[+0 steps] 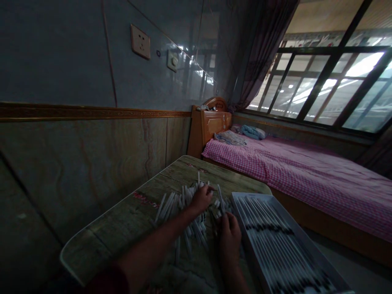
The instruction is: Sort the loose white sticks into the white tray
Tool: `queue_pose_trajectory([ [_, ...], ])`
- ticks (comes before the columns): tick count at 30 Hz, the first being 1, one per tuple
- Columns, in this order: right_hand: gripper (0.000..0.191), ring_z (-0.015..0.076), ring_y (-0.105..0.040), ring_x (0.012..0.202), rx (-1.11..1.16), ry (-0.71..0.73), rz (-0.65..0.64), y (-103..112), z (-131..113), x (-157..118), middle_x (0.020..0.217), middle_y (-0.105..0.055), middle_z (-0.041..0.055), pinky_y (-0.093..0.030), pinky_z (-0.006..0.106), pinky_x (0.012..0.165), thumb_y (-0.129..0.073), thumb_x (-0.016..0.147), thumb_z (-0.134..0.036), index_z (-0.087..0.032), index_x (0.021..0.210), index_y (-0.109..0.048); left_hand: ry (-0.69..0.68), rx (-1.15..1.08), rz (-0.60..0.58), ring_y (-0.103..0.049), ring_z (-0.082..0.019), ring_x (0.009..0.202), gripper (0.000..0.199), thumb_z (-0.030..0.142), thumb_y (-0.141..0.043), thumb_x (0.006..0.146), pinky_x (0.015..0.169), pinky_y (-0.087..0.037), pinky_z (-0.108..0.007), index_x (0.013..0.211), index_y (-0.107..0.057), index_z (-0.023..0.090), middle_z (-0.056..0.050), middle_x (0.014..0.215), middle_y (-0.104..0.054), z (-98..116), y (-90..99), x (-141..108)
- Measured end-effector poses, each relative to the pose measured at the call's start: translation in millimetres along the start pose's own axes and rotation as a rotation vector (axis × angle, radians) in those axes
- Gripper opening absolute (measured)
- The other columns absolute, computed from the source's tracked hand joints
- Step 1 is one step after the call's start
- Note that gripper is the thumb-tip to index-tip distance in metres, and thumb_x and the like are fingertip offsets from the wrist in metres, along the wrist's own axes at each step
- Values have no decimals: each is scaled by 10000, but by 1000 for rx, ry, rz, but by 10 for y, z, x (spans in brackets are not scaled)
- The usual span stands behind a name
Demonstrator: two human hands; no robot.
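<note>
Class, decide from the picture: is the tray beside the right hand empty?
Not empty: the tray holds two rows of slim white sticks with dark ends. Cannot tell whether more would fit.

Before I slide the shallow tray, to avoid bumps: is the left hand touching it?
Apart. In the head view, tabletop shows between the left hand and the shallow tray.

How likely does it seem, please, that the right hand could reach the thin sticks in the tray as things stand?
Probably yes: the right hand is just beside the open tray, and nothing visible covers the thin sticks, though the pale tube that hand holds might hinder grasping.
</note>
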State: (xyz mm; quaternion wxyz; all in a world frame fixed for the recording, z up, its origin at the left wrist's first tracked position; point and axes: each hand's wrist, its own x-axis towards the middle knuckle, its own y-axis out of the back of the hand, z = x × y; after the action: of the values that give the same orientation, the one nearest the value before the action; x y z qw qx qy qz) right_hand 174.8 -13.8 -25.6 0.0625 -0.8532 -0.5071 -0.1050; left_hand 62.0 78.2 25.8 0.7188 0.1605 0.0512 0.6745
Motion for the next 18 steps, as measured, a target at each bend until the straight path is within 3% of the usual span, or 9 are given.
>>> queue_pose_trajectory([
  [3, 367, 212, -642, 795, -131, 45, -20, 22, 4, 9, 869, -705, 56, -501, 307, 697, -512, 829, -481, -178, 965, -669, 65, -190, 19, -699, -175, 803, 201, 180, -485, 863, 684, -549, -284, 1024, -602, 164, -92, 933, -712, -58, 222, -198],
  [5, 369, 237, -649, 894, -189, 104, -50, 19, 12, 4, 955, -716, 82, -504, 335, 778, -498, 832, -472, -181, 974, -678, 184, -632, 49, -706, -167, 757, 163, 202, -607, 818, 673, -561, -274, 974, -613, 156, -81, 876, -723, -128, 366, -337],
  [8, 378, 245, -666, 923, -231, 181, -138, -1, 37, -24, 988, -729, 91, -511, 351, 816, -492, 836, -473, -187, 977, -696, 259, -1013, 174, -707, -147, 706, 173, 167, -728, 733, 661, -570, -245, 876, -631, 152, -55, 806, -735, -251, 538, -478],
  [11, 388, 242, -685, 882, -254, 222, -205, -15, 55, -64, 960, -740, 93, -530, 349, 797, -509, 823, -482, -189, 978, -712, 262, -1145, 265, -708, -147, 674, 152, 142, -750, 715, 646, -585, -246, 826, -646, 139, -46, 765, -740, -345, 634, -520],
  [18, 344, 246, -686, 887, -261, 221, -287, -15, 19, -112, 961, -741, 76, -530, 363, 810, -562, 801, -470, -231, 978, -734, 235, -1181, 313, -708, -143, 685, 141, 188, -766, 719, 616, -581, -230, 796, -661, 134, -39, 753, -741, -376, 663, -526],
])
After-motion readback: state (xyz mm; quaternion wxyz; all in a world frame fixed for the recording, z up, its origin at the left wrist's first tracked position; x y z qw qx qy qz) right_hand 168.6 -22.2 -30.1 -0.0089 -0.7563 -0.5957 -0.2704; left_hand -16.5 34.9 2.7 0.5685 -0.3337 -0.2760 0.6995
